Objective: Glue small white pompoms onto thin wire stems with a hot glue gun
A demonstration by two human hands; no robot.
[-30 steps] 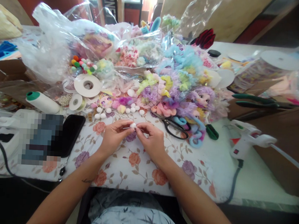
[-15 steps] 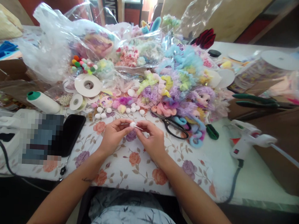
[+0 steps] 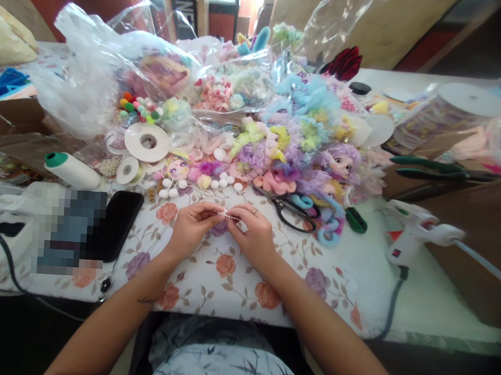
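My left hand (image 3: 192,229) is closed in a pinch above the flowered cloth, its fingertips on a small white ball (image 3: 223,212) that they mostly cover. Facing it, my right hand (image 3: 254,233) pinches a thin white bead string (image 3: 232,217) close beside that ball. Whether the string runs into the ball I cannot tell. Just beyond my fingers lie several loose white balls (image 3: 171,193) and a further bead chain (image 3: 199,192). Black-handled scissors (image 3: 295,214) rest to the right of my right hand.
A heap of pastel ruffles (image 3: 257,148), doll heads (image 3: 339,160) and plastic bags (image 3: 83,75) fills the back. To the left are a phone (image 3: 123,225), a thread cone (image 3: 71,170) and a ribbon spool (image 3: 157,148). A glue gun (image 3: 413,228) stands at right by a cardboard box (image 3: 475,252).
The right fingers have shifted slightly and curled over the bead string, and a ring now shows. The white ball is more covered by fingertips than before.
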